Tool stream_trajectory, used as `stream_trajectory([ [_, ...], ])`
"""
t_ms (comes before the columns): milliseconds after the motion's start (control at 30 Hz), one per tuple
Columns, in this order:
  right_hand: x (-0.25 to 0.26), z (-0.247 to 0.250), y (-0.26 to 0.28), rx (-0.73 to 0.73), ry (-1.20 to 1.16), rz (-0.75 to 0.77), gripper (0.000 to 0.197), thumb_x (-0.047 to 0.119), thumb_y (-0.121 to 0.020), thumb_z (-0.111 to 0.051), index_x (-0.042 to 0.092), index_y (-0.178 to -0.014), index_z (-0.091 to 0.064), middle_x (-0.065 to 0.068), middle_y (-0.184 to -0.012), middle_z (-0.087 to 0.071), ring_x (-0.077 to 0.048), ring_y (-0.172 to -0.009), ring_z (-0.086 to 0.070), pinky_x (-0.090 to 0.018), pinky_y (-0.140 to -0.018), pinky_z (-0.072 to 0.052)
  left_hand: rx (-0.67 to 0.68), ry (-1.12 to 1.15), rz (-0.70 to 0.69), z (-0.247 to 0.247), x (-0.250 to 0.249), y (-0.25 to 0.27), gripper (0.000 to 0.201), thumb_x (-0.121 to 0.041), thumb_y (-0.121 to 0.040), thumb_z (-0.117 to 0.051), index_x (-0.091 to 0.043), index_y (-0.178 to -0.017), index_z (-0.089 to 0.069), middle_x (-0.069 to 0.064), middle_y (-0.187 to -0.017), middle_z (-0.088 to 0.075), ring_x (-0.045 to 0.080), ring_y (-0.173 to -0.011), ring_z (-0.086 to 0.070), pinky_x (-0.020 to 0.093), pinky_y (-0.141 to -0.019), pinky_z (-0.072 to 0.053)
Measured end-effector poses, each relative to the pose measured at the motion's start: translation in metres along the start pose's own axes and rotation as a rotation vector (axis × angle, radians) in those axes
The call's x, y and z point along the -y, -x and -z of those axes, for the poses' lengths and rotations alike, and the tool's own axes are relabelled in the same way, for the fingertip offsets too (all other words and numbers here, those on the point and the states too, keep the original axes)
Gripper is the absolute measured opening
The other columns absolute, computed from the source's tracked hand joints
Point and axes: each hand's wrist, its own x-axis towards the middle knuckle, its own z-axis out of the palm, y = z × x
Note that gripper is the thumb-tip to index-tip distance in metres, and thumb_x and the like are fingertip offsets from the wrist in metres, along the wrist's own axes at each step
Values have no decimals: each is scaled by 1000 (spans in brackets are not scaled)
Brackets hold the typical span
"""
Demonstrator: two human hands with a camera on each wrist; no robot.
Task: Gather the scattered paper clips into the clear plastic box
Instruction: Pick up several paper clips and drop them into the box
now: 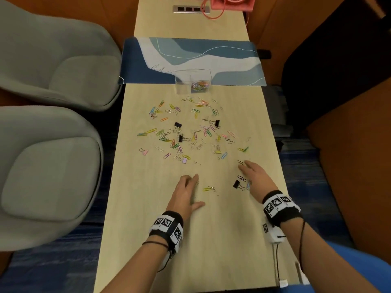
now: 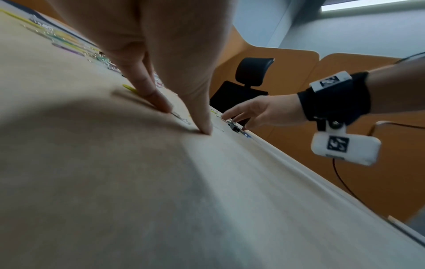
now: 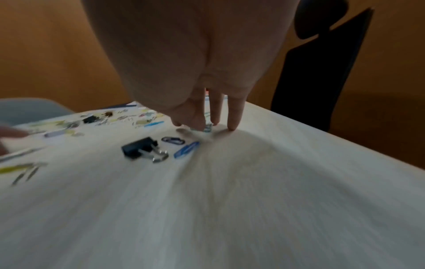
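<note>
Several coloured paper clips (image 1: 186, 132) and black binder clips lie scattered over the middle of the pale wooden table (image 1: 148, 240). The clear plastic box (image 1: 193, 83) stands at the far end of the scatter, on the edge of a blue mat, with some clips inside. My left hand (image 1: 188, 193) lies flat on the table with straight fingers, beside a yellow clip (image 1: 208, 188). My right hand (image 1: 254, 176) presses straight fingertips (image 3: 232, 125) on the table near the right edge, next to a black binder clip (image 3: 140, 148) and a blue clip (image 3: 186, 149).
A blue and white desk mat (image 1: 190, 60) crosses the table behind the box. Two grey chairs (image 1: 53, 123) stand on the left, a pink fan (image 1: 232, 3) at the far end. The right table edge (image 1: 281, 176) is close to my right hand.
</note>
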Motion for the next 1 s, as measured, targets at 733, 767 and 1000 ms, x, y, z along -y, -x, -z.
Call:
stream_trajectory([
  [733, -9, -12, 34, 61, 301, 197, 74, -3, -87, -49, 13, -152, -15, -7, -159, -12, -27, -144, -20, -30, -113, -30, 122, -383, -290, -32, -33, -10, 49, -8, -75, -79, -9, -122, -63, 16, -129, -57, 31, -117, -52, 36, -78, -56],
  [767, -10, -17, 41, 51, 301, 207, 77, -4, -85, -53, 13, -151, -19, -8, -158, -18, -28, -142, -25, -31, -109, -37, 170, -406, -285, -31, -33, -9, 50, -8, -83, -71, -10, -131, -57, 17, -139, -49, 32, -127, -45, 38, -89, -51],
  [1000, -8, -27, 63, -114, 271, 181, 67, -14, -52, -82, 4, -115, -65, -13, -119, -63, -28, -103, -62, -28, -81, -55, 159, -380, -400, -22, -26, -21, 39, 4, -51, -87, -10, -86, -74, 7, -88, -66, 23, -86, -58, 27, -54, -55],
])
